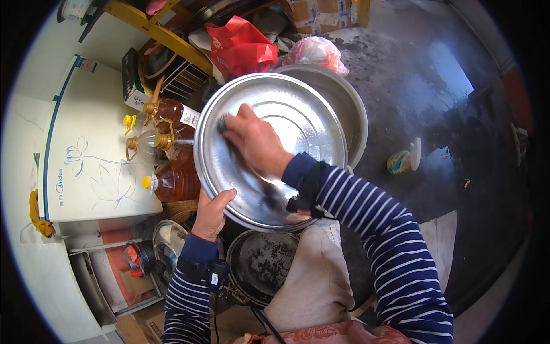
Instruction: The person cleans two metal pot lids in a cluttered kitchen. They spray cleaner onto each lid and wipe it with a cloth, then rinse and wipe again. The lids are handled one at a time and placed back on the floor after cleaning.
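A shiny, shallow stainless-steel basin (pixel 296 124) is held tilted in front of me. My left hand (pixel 211 215) grips its lower left rim, thumb on the inner side. Inside it, my right hand (pixel 255 142) presses a small dark scouring pad (pixel 222 123) to the left part of the metal. The pad is mostly covered by my fingers. Behind the shiny basin, a larger grey metal basin (pixel 359 116) shows only along its right and upper edge. Below is a blackened round pan (pixel 262 266), partly hidden by my leg.
Several oil bottles (pixel 178 182) stand at the left beside a white Midea refrigerator (pixel 103 163). A red bag (pixel 245 47) and a pale plastic bag (pixel 316 53) lie beyond the basins. A spray bottle (pixel 399 162) is on the dark, wet-looking floor (pixel 386 94) at right.
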